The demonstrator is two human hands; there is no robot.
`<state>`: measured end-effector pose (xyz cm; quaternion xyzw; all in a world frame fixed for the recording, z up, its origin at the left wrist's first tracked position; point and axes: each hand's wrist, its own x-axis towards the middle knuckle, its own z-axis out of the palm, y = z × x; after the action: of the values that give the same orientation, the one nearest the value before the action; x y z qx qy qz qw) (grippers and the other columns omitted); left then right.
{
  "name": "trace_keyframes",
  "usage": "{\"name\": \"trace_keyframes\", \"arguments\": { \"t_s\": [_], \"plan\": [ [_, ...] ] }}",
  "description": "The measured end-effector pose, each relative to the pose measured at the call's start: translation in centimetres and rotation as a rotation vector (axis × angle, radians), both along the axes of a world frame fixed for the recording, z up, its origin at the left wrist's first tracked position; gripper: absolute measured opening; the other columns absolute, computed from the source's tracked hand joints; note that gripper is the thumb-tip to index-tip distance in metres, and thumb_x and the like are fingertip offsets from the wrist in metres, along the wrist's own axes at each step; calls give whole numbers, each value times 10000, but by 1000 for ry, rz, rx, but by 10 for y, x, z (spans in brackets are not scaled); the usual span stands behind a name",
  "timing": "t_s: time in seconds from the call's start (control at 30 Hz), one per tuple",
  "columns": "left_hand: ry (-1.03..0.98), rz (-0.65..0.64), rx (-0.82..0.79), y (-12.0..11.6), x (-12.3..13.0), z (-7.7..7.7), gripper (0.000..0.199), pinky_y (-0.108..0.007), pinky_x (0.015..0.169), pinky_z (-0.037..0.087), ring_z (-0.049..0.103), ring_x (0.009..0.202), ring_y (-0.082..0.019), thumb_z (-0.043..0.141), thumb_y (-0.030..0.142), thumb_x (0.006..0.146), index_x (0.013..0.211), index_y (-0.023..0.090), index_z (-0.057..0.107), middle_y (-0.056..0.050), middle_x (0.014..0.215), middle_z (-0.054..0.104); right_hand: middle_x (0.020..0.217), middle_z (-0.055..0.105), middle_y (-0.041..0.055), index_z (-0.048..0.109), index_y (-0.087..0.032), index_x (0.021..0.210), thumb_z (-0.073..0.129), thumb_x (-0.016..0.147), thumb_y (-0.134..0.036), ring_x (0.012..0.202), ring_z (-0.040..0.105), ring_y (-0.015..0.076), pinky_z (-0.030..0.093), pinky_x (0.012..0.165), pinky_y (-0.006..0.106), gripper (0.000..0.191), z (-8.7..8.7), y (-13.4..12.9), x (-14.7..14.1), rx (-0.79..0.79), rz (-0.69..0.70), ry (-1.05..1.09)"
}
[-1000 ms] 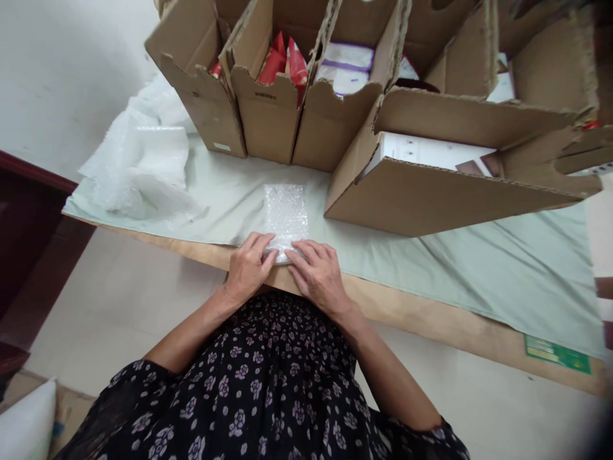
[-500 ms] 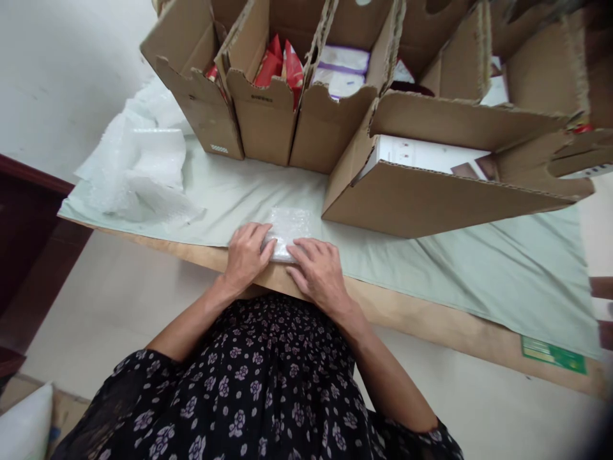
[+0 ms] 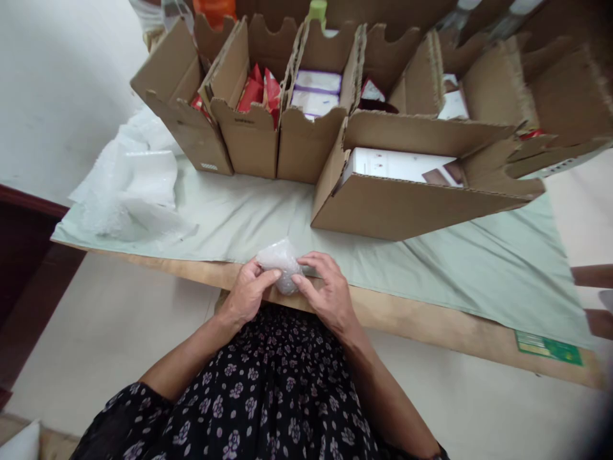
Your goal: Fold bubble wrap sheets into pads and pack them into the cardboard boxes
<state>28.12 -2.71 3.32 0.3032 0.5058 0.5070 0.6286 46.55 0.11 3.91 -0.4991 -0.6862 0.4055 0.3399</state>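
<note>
A small piece of bubble wrap [image 3: 281, 263], folded into a packet, is tilted up at the table's front edge. My left hand [image 3: 249, 289] pinches its left side, thumb on the near face. On the other side, my right hand [image 3: 326, 289] has its thumb and fingers against the right edge of the packet. What the wrap may hold inside cannot be made out. Farther left on the pale green cloth [image 3: 230, 223] lies a heap of loose bubble wrap [image 3: 136, 185].
Upright cardboard boxes [image 3: 244, 140] line the back, holding red packets [image 3: 261, 92] and white-and-purple packs [image 3: 316, 96]. A cardboard box on its side [image 3: 407, 207] holds a white box [image 3: 397, 163]. At the right front edge is a green card [image 3: 548, 348].
The bubble wrap packet lay flat under both hands; now it is lifted and tilted between them. The camera view has shifted, showing more of the back of the table.
</note>
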Motion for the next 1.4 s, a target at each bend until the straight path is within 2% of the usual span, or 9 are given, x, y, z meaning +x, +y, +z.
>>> {"name": "trace_keyframes", "arguments": {
  "t_s": [0.13, 0.27, 0.37, 0.57, 0.7, 0.83, 1.0, 1.23, 1.4],
  "plan": [
    [397, -235, 193, -4, 8, 10, 555, -362, 1014, 572, 703, 1146, -241, 688, 246, 878, 1424, 189, 607, -105, 1297, 741, 1391, 680, 135, 605, -250, 1440, 789, 842, -588, 1189, 679, 290, 546, 1043, 481, 711, 18, 5, 25, 19, 111, -36],
    [654, -444, 378, -10, 14, 11, 748, -382, 899, 632, 743, 952, -221, 610, 271, 971, 1656, 225, 312, -104, 1207, 758, 1060, 793, 61, 737, -249, 1122, 717, 933, -425, 956, 726, 241, 582, 899, 411, 259, 36, 9, 40, 9, 272, -187],
    [775, -528, 585, 0, 10, 19, 751, -445, 1005, 619, 728, 1159, -271, 661, 352, 977, 1647, 275, 330, -133, 1356, 709, 928, 794, 44, 743, -240, 957, 674, 951, -370, 826, 726, 219, 587, 769, 356, 147, 56, 12, 57, 43, 307, -268],
    [1089, -197, 1038, 78, 10, 73, 660, -557, 1248, 402, 435, 1546, -347, 624, 516, 1005, 1585, 259, 441, -181, 1657, 447, 902, 769, 64, 763, -363, 1007, 833, 837, -469, 749, 710, 246, 591, 648, 419, 213, 143, 34, 103, 110, -97, -9],
    [1182, -199, 1146, 140, 29, 94, 592, -586, 1300, 269, 299, 1620, -368, 590, 622, 997, 1461, 254, 586, -124, 1653, 486, 859, 720, 67, 726, -304, 833, 938, 683, -577, 703, 665, 215, 514, 601, 422, 377, 184, 83, 103, 138, -260, 226],
    [1247, -194, 1090, 161, 43, 86, 379, -642, 1309, 163, 353, 1593, -359, 529, 512, 1057, 1212, 233, 733, -98, 1522, 621, 772, 655, -1, 674, -224, 847, 876, 784, -475, 610, 570, 116, 443, 566, 329, 328, 181, 150, 88, 9, -215, 231],
    [1240, -90, 957, 144, 50, 72, 332, -687, 1274, 209, 371, 1575, -375, 523, 456, 1069, 1175, 255, 765, -117, 1590, 548, 730, 645, -3, 643, -162, 883, 750, 899, -187, 616, 544, 80, 468, 611, 272, 111, 159, 202, 72, 43, -291, -61],
    [1185, -58, 957, 145, 52, 63, 374, -672, 1269, 243, 353, 1581, -378, 496, 484, 1080, 1205, 254, 764, -125, 1638, 485, 914, 700, 30, 649, -160, 1185, 721, 884, -246, 856, 691, 192, 560, 767, 324, 321, 166, 181, 32, 352, -113, -445],
    [1161, -60, 959, 147, 49, 57, 363, -662, 1283, 224, 332, 1594, -365, 498, 481, 1080, 1151, 262, 778, -99, 1678, 438, 843, 693, 2, 619, -181, 1306, 693, 841, -185, 743, 702, 189, 596, 704, 347, 471, 164, 183, 29, 154, 79, -467]
  ]
}}
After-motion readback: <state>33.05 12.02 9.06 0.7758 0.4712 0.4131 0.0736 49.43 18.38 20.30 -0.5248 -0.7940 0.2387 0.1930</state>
